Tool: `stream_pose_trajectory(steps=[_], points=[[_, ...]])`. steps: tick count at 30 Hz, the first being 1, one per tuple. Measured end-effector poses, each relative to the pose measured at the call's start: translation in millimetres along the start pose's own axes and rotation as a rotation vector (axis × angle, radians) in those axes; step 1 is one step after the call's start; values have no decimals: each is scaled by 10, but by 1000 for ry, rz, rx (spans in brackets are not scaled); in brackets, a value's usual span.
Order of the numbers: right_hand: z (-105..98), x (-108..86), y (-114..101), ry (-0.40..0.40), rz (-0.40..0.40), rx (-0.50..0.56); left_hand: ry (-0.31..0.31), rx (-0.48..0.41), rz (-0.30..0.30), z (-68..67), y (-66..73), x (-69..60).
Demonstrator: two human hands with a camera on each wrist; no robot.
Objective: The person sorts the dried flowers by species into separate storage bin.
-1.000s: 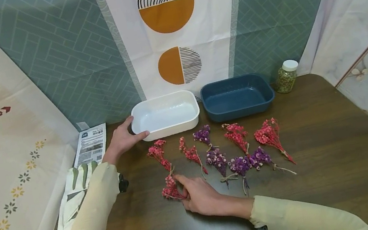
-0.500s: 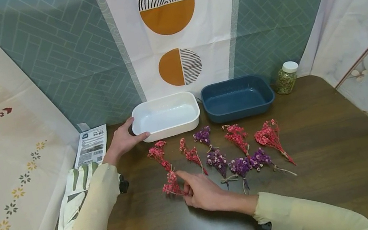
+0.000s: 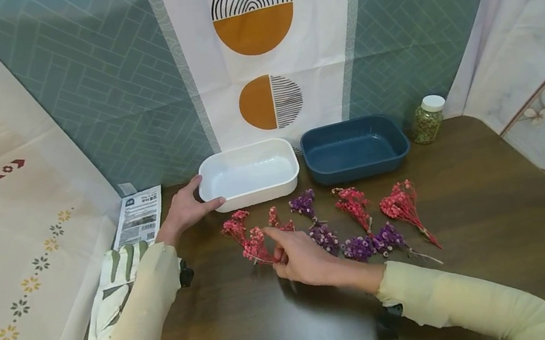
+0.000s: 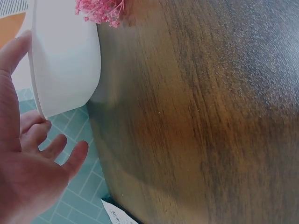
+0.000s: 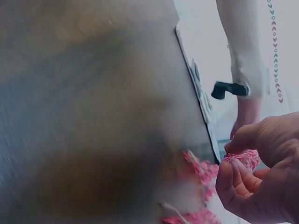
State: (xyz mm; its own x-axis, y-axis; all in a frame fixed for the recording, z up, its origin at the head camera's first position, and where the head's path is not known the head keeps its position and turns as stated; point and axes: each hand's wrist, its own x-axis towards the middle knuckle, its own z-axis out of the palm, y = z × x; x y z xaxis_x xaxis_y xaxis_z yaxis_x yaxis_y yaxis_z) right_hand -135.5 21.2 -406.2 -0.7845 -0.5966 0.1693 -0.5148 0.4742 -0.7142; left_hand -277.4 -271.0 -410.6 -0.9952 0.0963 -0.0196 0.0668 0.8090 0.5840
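Note:
Thumb and fingers of my left hand grip the left end of a white rectangular dish. In the left wrist view the thumb lies along the rim, and some other fingers stand off it. My right hand pinches the stems of a small red dried-flower bunch, held above the table. Behind it, another red bunch lies below the dish, and a third red bunch is partly hidden by the right hand. In the right wrist view, the held flowers show between thumb and fingers.
A dark blue dish stands right of the white one, beside a white-capped jar. Purple bunches and more red bunches lie right of my right hand. Gloves and a printed packet lie at the left.
My right hand has lifted the red dried-flower bunch off the table and carried it forward, toward the white dish. The left hand stays at the dish; the head view has shifted slightly.

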Motion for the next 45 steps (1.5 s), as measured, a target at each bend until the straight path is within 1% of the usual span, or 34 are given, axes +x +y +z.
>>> stream_pose_trajectory(steps=[6, 12, 19, 26, 33, 45], points=[[-149, 142, 23, 11, 0, -23, -2, -4, 6, -3, 9, -6], [-263, 329, 38, 15, -36, -66, 9, -9, 25, -11, 8, -17], [-362, 500, 68, 6, -50, -118, 5, -7, 11, -10, 23, -40], [-431, 658, 122, 6, -47, -170, 3, -13, 15, -6, 33, -37], [-465, 815, 182, -16, -5, -186, 6, -16, 15, 4, 16, -41], [-517, 1110, 275, -10, 1, -255, 23, -5, 16, 8, 20, -41]])
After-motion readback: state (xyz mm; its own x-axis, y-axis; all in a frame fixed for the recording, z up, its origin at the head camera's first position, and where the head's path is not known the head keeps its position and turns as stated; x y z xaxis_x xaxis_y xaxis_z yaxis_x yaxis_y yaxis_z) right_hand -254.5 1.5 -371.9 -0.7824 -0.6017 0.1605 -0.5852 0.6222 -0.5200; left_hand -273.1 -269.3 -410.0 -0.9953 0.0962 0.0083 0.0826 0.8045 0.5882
